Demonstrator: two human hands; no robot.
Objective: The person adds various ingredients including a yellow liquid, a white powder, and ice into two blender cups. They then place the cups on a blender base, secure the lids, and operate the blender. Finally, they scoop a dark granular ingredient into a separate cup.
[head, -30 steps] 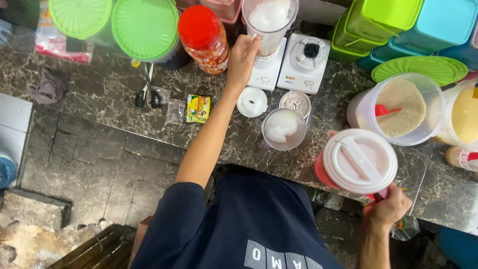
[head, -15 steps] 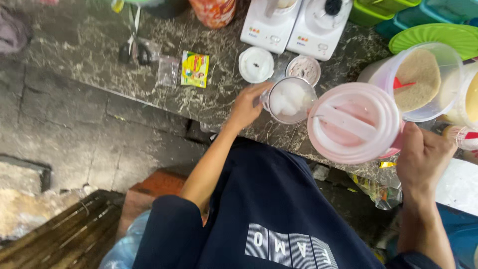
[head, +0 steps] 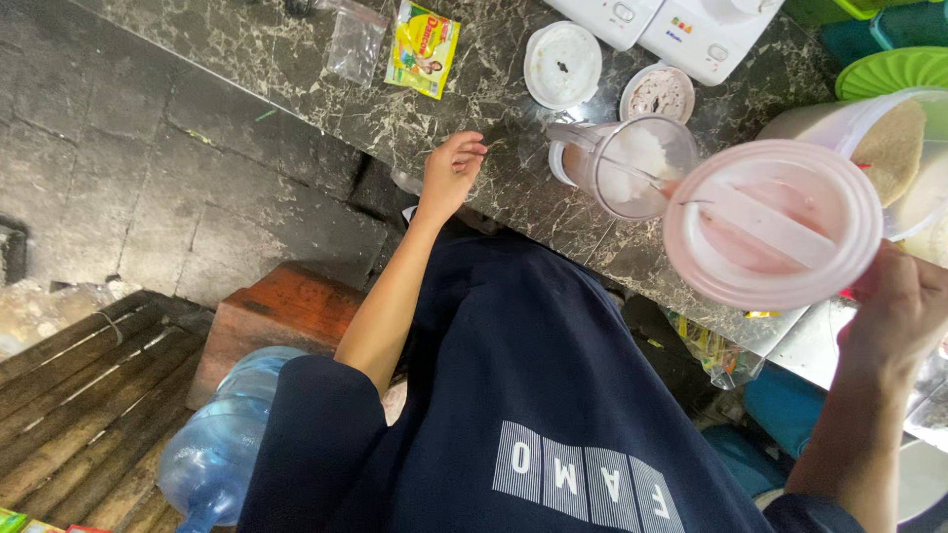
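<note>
A dark marble counter (head: 296,69) runs across the top. The right hand (head: 899,316) grips one big pink lidded tub (head: 772,222) from below, its lid facing up at the viewer, the long bar on the lid slanting from upper left to lower right. Just left of that tub stands one clear blender jug (head: 624,163), mouth upward, white contents inside. Further left, the left hand (head: 452,173) rests on the counter edge, fingers loosely curled, holding nothing. Beyond it lie two round lids (head: 563,64) and one yellow sachet (head: 423,47)
</note>
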